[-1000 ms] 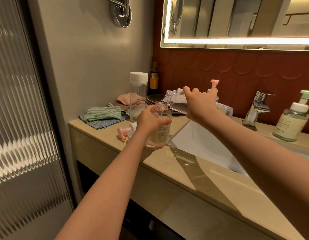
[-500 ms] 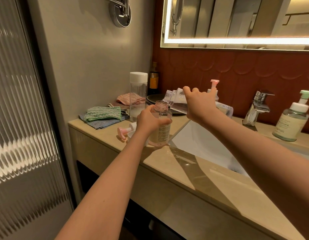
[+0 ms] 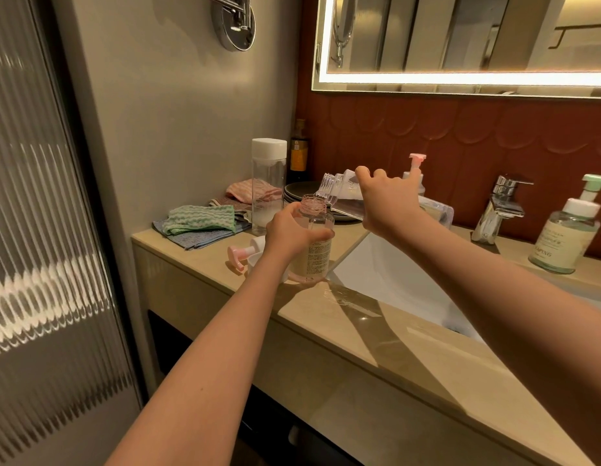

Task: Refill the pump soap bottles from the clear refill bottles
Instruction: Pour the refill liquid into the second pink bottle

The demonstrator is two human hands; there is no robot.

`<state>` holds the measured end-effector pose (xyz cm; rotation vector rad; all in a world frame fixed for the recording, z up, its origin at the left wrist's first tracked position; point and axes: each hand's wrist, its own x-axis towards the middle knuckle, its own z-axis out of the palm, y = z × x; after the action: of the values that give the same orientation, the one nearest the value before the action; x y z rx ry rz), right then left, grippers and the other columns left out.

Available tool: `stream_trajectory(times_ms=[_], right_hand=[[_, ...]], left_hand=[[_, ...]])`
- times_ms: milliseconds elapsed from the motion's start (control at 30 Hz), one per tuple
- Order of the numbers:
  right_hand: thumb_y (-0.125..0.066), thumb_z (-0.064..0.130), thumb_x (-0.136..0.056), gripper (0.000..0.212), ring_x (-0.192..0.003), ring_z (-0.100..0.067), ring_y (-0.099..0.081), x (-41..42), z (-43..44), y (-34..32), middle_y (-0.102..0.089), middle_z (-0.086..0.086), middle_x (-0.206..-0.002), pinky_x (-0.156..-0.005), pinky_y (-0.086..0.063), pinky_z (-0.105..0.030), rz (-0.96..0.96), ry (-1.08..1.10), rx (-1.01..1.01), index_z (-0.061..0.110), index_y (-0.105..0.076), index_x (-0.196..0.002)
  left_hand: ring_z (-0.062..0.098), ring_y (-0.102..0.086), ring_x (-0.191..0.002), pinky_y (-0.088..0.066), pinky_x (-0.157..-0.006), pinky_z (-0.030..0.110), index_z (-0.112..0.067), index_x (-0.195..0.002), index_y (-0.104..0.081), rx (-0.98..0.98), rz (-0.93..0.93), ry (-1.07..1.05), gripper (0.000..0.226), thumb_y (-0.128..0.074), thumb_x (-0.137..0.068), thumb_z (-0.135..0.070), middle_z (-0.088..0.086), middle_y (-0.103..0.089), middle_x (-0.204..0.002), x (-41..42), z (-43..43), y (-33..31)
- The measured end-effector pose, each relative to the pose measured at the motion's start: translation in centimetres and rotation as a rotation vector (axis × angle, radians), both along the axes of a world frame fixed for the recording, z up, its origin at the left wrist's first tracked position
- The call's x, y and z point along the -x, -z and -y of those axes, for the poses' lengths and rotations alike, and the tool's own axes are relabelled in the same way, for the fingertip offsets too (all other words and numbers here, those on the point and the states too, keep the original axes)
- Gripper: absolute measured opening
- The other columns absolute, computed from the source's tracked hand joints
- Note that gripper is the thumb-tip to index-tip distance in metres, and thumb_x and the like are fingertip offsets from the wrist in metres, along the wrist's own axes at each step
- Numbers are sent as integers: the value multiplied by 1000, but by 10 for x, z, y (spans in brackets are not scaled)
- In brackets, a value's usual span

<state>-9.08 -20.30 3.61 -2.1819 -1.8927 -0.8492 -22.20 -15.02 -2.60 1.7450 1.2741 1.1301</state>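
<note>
My left hand (image 3: 289, 232) grips an uncapped pink-tinted soap bottle (image 3: 314, 253) standing on the beige counter beside the sink. My right hand (image 3: 388, 205) holds a clear refill bottle (image 3: 343, 193) tipped on its side, its threaded mouth (image 3: 326, 188) right over the soap bottle's open neck. The pink pump head (image 3: 240, 255) lies on the counter just left of the soap bottle. A second clear refill bottle (image 3: 269, 183) with a white cap stands upright behind. Another pink pump bottle (image 3: 415, 169) is partly hidden behind my right hand.
A green-pump soap bottle (image 3: 566, 233) stands at the right by the chrome tap (image 3: 499, 210). The white sink basin (image 3: 393, 280) lies below my right arm. Folded cloths (image 3: 201, 223) and dark plates (image 3: 299, 191) sit at the counter's back left.
The refill bottle's mouth has dipped slightly lower toward the soap bottle's neck. Both hands otherwise stay in place.
</note>
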Motion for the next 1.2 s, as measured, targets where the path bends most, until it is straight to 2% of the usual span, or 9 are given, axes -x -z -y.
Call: stream_trajectory(times_ms=[1200], right_hand=[[-59,6,-84,58,-100,-30,-59,5,4,-1,-56,-10,-115,-108,-17,-56,19,5,-4,10,-32,-135]], left_hand=[[28,-40,-129,-41,-97,39,-15,-143,-33,1,19,3,88,-80,-70,-30,6,-42,-144,0,-1,2]])
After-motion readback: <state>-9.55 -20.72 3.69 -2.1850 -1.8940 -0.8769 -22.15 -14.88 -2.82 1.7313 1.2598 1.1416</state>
